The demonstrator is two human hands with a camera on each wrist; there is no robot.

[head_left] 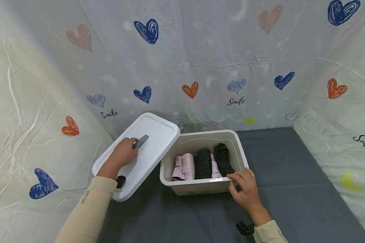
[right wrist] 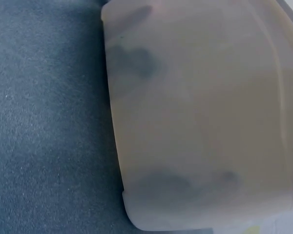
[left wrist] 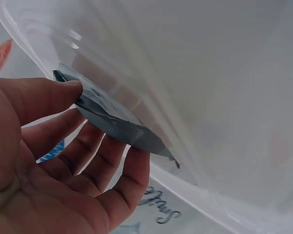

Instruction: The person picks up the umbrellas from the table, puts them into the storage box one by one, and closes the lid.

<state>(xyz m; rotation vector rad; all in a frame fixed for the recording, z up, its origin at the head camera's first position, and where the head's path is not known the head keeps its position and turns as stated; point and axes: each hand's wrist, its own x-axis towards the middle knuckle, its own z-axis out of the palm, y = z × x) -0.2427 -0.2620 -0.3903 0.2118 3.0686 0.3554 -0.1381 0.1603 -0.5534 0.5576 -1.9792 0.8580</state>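
Observation:
My left hand (head_left: 124, 153) is over the white lid (head_left: 158, 135), which lies tilted at the storage box's left side. Between thumb and fingers it pinches a thin, flat grey packet (left wrist: 124, 129) with a pale, shiny face, close against the lid. My right hand (head_left: 246, 190) grips the front right corner of the storage box (head_left: 200, 189), fingers over the rim and thumb below it on the outside. Inside the box stand rolled clothes: a pink roll (head_left: 188, 166), a black roll (head_left: 203, 163) and a crumpled black bundle (head_left: 223, 158). The right wrist view shows only the box's translucent wall (right wrist: 200, 122).
A dark grey cloth surface (head_left: 280, 175) lies under the box. Pale fabric walls (head_left: 200, 44) printed with hearts rise behind and on both sides. Black wrist cameras (head_left: 244, 228) are worn below the hands.

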